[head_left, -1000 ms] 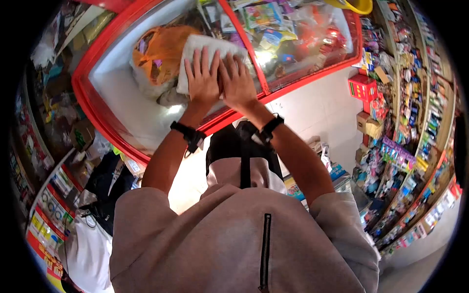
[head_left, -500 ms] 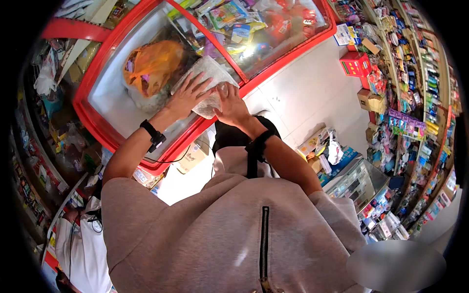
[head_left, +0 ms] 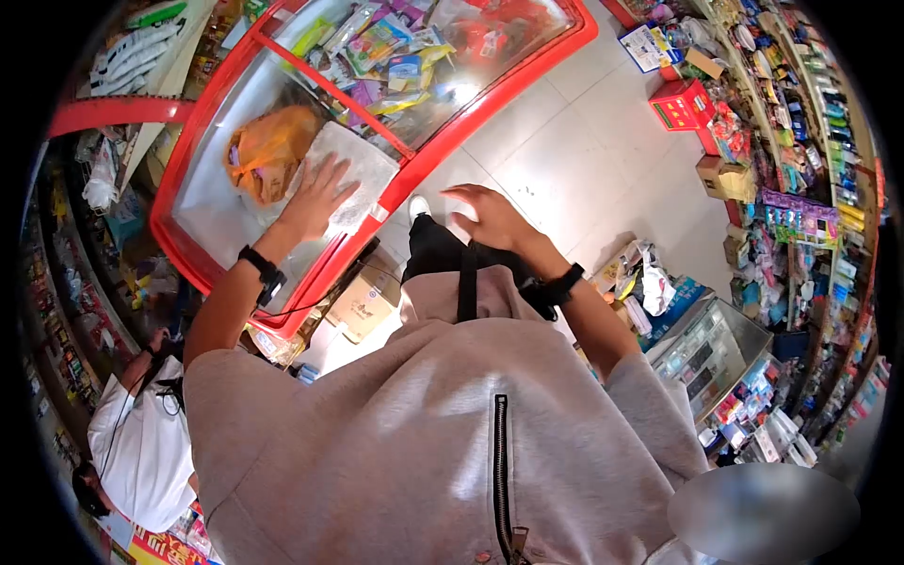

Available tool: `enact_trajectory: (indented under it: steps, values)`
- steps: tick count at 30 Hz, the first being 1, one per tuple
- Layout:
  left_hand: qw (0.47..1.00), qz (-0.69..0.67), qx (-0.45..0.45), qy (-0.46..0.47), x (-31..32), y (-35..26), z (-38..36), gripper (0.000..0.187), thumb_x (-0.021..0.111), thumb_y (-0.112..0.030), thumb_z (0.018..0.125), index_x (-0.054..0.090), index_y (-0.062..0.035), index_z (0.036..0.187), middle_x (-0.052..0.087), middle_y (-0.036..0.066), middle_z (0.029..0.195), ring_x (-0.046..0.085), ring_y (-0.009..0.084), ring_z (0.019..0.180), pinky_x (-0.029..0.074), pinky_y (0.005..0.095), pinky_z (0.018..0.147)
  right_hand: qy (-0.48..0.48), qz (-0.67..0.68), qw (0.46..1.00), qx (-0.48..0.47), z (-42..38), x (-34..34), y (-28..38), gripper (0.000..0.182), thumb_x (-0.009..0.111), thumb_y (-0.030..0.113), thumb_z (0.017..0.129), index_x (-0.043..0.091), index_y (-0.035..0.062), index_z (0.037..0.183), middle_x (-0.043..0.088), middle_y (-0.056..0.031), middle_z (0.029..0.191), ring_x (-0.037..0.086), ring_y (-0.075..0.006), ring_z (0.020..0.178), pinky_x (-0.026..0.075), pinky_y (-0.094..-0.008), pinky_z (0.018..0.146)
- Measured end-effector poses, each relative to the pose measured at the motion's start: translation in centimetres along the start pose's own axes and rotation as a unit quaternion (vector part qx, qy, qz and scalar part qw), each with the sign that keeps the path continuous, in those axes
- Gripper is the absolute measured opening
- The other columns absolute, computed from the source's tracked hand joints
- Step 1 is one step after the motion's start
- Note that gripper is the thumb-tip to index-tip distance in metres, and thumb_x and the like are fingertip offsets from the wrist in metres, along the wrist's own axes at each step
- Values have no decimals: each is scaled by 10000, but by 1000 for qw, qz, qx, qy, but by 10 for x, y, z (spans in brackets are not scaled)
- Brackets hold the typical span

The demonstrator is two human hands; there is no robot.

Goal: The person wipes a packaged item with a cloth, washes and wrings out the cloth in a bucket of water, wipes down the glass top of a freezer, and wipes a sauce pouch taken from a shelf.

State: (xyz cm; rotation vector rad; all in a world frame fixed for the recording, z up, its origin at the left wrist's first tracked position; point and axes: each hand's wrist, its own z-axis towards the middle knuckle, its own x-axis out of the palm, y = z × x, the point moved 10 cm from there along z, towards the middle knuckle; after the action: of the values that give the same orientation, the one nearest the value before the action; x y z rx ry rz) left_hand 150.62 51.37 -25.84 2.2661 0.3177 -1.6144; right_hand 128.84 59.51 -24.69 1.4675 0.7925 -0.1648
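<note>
My left hand (head_left: pixel 316 200) lies with spread fingers on a greyish-white cloth (head_left: pixel 369 171). The cloth is spread flat on the glass lid of a red-framed chest freezer (head_left: pixel 490 105), close to its front edge. Through the glass beside that hand, an orange plastic bag (head_left: pixel 273 151) shows inside the freezer. My right hand (head_left: pixel 499 222) is off the cloth, held in the air over the floor in front of the freezer. Its fingers are apart and hold nothing.
Packaged goods (head_left: pixel 386 52) fill the freezer's far half. Crowded shelves (head_left: pixel 800 122) line the right side, with a red box (head_left: pixel 682 104) low beside them. A glass case (head_left: pixel 716 353) stands at lower right. A person in white (head_left: pixel 146 443) is at lower left.
My right hand has left the cloth and moved right, away from the freezer. The cloth now lies flatter under my left hand. The whole view has shifted a little.
</note>
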Motion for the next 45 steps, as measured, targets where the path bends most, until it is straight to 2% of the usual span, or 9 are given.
enact_trajectory:
  steps: [12,19,21,22,24,32,36,42,45]
  values:
    - [995,98,-29,-22,64,-12,5,424,604,-183,835,565,-159,1256,492,62,1353,433,292,1288,408,463,1039,-163,124,936,286,-207,-95,-176,357,627,112,941,606,28,1287,692,-138,1198,682,-243,1066,552,-368,929]
    - [913,-319,-247,63,50,56,49,283,573,-62,750,621,-37,1028,623,119,935,609,288,870,536,382,779,-110,139,942,283,-176,-59,-128,348,615,108,951,602,5,1283,686,-163,1191,676,-242,1081,547,-355,937]
    - [663,-649,-372,16,47,53,39,374,517,-11,679,625,-14,1037,654,137,920,653,286,836,540,372,750,-115,158,949,248,-149,-58,-92,345,614,120,959,604,-7,1279,687,-165,1187,673,-235,1081,537,-356,955]
    - [665,-650,-367,20,55,44,42,374,517,-11,679,625,-14,1037,654,137,920,653,286,836,540,372,750,-106,190,946,239,-138,-55,-79,396,600,195,980,575,-1,1323,666,-155,1237,631,-236,1157,495,-373,1019]
    - [285,-939,-193,12,61,-14,65,524,510,29,610,619,1,1122,678,145,1004,679,290,922,551,385,768,-129,304,916,227,-119,-51,-54,518,553,338,1011,503,-6,1395,607,-137,1336,554,-237,1261,428,-377,1087]
    - [203,-966,-155,36,-101,-111,117,649,503,-70,672,512,29,1314,644,175,1153,653,310,1021,534,422,930,-164,744,588,271,-118,-16,-37,943,380,753,926,390,-18,1470,475,-201,1467,507,-312,1327,419,-477,1098]
    - [2,-996,21,83,-135,-155,140,607,474,-146,747,503,71,1314,639,218,1198,649,333,1096,500,468,1009,-179,796,542,204,-117,-27,-43,939,413,743,920,365,-3,1488,476,-202,1468,539,-327,1295,450,-500,1074]
    - [19,-988,-35,151,-132,-208,167,562,465,-171,815,493,60,1327,639,219,1186,657,326,1080,533,458,970,-117,876,455,106,-137,-30,-53,740,488,564,984,376,29,1483,504,-187,1445,559,-324,1275,489,-485,1047]
    - [148,-969,-97,170,-128,-228,190,556,473,-138,826,473,37,1353,629,198,1210,651,310,1092,531,452,978,-170,870,436,154,-174,-41,-80,706,525,504,991,373,19,1482,507,-187,1442,580,-330,1249,516,-476,1014]
